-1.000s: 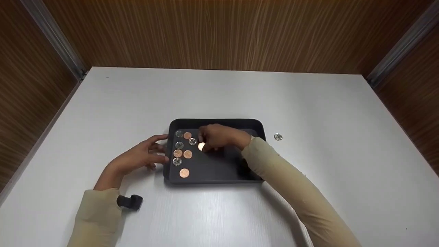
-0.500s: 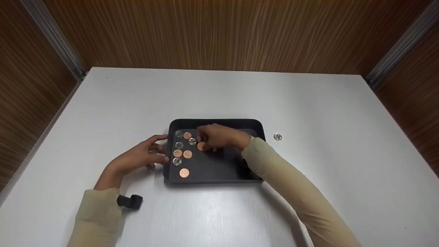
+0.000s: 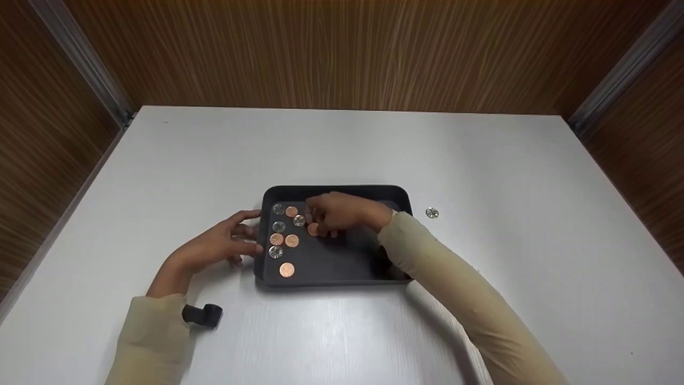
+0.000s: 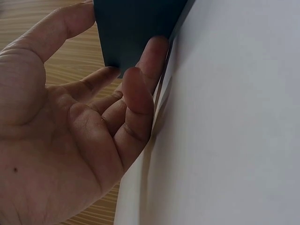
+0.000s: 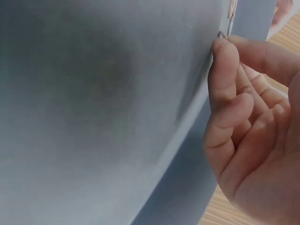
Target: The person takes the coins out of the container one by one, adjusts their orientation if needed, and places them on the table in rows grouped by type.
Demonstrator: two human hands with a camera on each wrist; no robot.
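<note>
Resting on white table (image 3: pixel 481 160) | dark tray (image 3: pixel 342 264) | wood-panel walls (image 3: pixel 342 53)

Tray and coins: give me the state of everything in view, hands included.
Tray: flat on table, holding coins.
Coins in tray: lying flat, left side.
Copper coin: under right hand's fingers.
Silver coin: on table, outside tray.
Left hand: touching tray's left wall.
Right hand: inside tray.
</note>
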